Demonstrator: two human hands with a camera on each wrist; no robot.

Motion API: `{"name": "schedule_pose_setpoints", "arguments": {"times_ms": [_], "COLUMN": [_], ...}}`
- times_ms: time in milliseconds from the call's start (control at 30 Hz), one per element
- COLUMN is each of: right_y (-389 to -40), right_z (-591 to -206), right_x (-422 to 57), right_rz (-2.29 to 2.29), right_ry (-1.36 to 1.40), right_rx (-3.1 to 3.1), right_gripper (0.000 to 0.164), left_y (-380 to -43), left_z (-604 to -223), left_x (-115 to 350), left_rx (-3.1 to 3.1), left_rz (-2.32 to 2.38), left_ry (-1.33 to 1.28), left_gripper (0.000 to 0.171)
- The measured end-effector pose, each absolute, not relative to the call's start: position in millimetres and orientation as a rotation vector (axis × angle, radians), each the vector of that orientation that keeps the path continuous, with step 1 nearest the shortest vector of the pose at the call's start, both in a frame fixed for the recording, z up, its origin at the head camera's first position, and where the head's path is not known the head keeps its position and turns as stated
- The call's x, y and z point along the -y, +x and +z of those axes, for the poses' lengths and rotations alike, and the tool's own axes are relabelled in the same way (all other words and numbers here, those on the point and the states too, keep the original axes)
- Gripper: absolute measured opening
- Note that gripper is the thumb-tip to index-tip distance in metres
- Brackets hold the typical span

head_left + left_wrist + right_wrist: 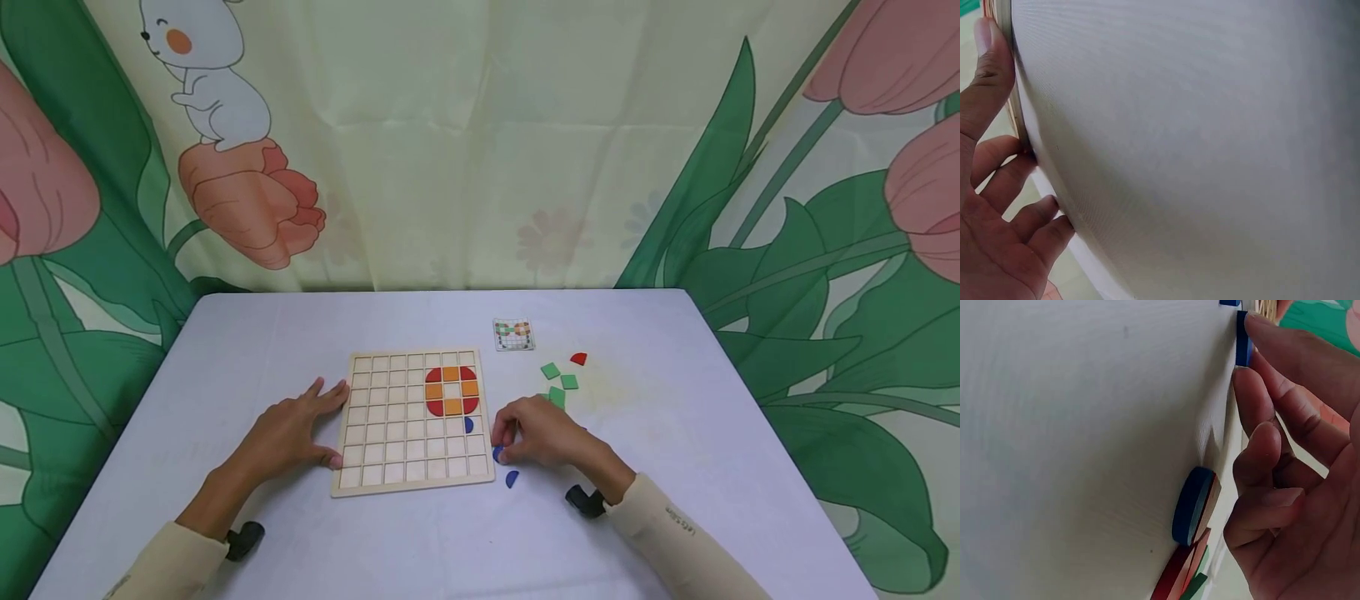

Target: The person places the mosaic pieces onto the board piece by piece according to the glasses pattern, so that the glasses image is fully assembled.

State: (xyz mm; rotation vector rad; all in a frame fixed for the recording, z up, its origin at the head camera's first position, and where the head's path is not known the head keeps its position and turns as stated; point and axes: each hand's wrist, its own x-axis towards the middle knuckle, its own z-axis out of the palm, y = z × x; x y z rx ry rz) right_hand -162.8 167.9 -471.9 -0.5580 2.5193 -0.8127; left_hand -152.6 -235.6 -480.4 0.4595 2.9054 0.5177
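A wooden grid board (382, 475) lies on the table, with red and orange tiles (452, 407) forming a ring at its upper right. One blue half-circle tile (468, 425) sits in a cell just under that ring. My left hand (288, 429) rests along the board's left side, thumb and fingers spread against the edge. Beside the board's right edge, my right hand (546, 432) pinches another blue half-circle tile (1244, 339) between thumb and fingers. A further blue half-circle tile (512, 479) lies loose on the cloth just below that hand.
Several green tiles (570, 382) and a red quarter-circle tile (578, 358) lie right of the board. A small pattern card (513, 334) lies behind them. In the right wrist view, a blue tile (1191, 506) and red pieces (1172, 574) lie under the hand.
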Motion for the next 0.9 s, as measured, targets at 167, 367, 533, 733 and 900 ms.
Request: {"name": "schedule_pose_setpoints", "arguments": {"times_ms": [167,367,533,733,900], "right_y": [-162,-162,-162,-163,-163], "right_z": [-473,-468,-462,-461,-463], "right_x": [-167,-170,-174,-175,-169], "right_rz": [-0.8,-0.836,-0.869,-0.872,-0.95], "right_ry": [-0.621,-0.687,-0.725,-0.753,-0.695], "right_rx": [-2.504,-2.46,-2.389,-2.406,-2.438], "right_gripper": [0.023,0.023,0.016,0.016,0.013], "left_y": [-152,-151,-151,-151,-151], "left_z": [-480,-480,-480,-480,-480], "left_x": [236,237,237,236,237], "left_rx": [-2.907,-2.91,-2.911,-2.914,-2.907], "left_rz": [0.515,0.525,0.524,0.52,0.528], "left_ry": [0.455,0.454,0.454,0.455,0.458], "left_gripper": [0.122,0.121,0.121,0.12,0.12]}}
